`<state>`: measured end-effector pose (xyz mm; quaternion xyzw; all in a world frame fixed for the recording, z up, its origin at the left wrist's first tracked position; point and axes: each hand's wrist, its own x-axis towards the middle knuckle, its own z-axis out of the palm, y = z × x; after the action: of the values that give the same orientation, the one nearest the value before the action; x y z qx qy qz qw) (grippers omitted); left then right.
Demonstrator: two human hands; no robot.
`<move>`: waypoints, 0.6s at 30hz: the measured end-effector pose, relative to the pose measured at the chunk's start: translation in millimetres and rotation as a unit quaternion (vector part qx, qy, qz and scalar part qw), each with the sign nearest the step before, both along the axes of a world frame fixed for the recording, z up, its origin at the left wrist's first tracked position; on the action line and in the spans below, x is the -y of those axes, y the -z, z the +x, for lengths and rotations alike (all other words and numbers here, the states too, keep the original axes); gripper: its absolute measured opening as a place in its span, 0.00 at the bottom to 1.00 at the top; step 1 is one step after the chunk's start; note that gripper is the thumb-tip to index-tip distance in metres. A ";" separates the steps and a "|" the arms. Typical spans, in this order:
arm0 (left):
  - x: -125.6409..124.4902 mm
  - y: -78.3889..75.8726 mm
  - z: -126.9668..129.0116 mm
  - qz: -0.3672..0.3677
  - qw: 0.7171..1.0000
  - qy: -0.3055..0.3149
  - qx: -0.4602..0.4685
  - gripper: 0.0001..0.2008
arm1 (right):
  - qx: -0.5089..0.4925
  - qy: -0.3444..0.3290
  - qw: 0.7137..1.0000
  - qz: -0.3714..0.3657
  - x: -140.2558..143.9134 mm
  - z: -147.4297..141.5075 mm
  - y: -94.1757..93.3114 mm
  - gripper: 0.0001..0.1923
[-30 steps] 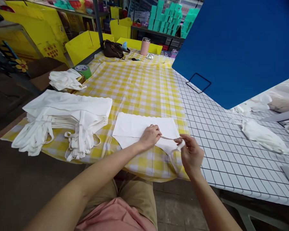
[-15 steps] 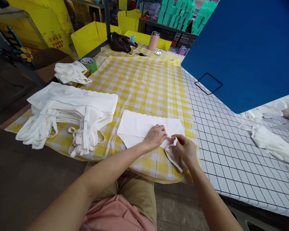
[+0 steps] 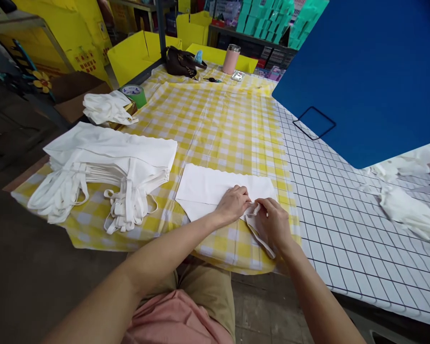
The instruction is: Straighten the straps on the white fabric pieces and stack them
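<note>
A white fabric garment [image 3: 208, 186] with a scalloped edge and thin straps lies flat on the yellow checked tablecloth [image 3: 222, 119]. My left hand [image 3: 233, 204] rests on its right half, fingers curled and closed at the base of a white strap [image 3: 261, 236]. Close beside it, my right hand [image 3: 273, 220] pinches a looped part of that strap between thumb and fingers. The strap's lower length hangs toward the table's front edge. What lies beneath my left fingertips is hidden. To the left sits a neat stack of similar white garments [image 3: 118, 143], their straps bunched at the front.
A bundle of white straps [image 3: 105, 107] and a green tape roll [image 3: 138, 95] are at the back left. A dark bag [image 3: 181, 62] and pink tumbler [image 3: 231, 59] stand at the far end. A blue board [image 3: 361, 71] overhangs the white grid cloth [image 3: 318, 200] on the right.
My right hand has shifted slightly toward my left, and the strap loop between them has become smaller and lower. My left hand stays in place on the garment.
</note>
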<state>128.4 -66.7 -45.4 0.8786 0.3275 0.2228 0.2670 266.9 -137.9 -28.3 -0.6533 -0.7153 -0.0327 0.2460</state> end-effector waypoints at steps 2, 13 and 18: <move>0.0 0.2 -0.3 0.002 1.000 -0.001 0.000 0.09 | 0.024 -0.018 0.999 0.014 0.1 -0.1 0.7 0.12; 0.9 -1.1 -1.0 0.010 1.000 -0.001 0.005 0.08 | 0.017 -0.096 0.995 0.021 -7.4 11.3 -2.8 0.14; 1.1 0.1 0.0 0.014 1.000 -0.005 0.008 0.09 | -0.018 -0.097 0.995 0.001 -11.0 13.9 -4.4 0.14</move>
<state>128.5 -67.8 -45.5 0.8790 0.3263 0.2353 0.2561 280.7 -126.9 -23.9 -0.5814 -0.7706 0.0024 0.2609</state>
